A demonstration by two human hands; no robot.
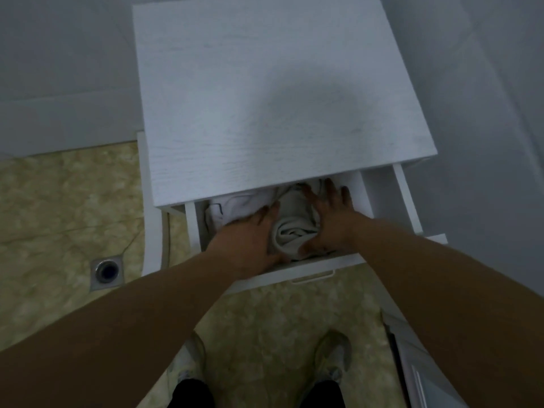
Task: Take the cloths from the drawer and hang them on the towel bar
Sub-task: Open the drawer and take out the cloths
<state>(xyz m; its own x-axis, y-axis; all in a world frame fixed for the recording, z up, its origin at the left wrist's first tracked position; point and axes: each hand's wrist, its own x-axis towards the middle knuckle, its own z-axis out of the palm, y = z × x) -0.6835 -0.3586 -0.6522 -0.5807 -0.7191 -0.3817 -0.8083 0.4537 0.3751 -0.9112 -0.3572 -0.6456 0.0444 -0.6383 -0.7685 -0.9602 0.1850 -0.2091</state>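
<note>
Person: bare arms, black legwear, grey-green trainers

Left hand and right hand bare; forearms bare right to the frame edge; black legwear at the bottom edge, trousers or shorts can't tell; left shoe and right shoe low trainers, dull grey-green uppers, paler grey at the ankle; finer detail blurred

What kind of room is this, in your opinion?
Probably a bathroom or washroom: a drain is set in the tiled floor, and a white cabinet has an open drawer holding cloths.
</note>
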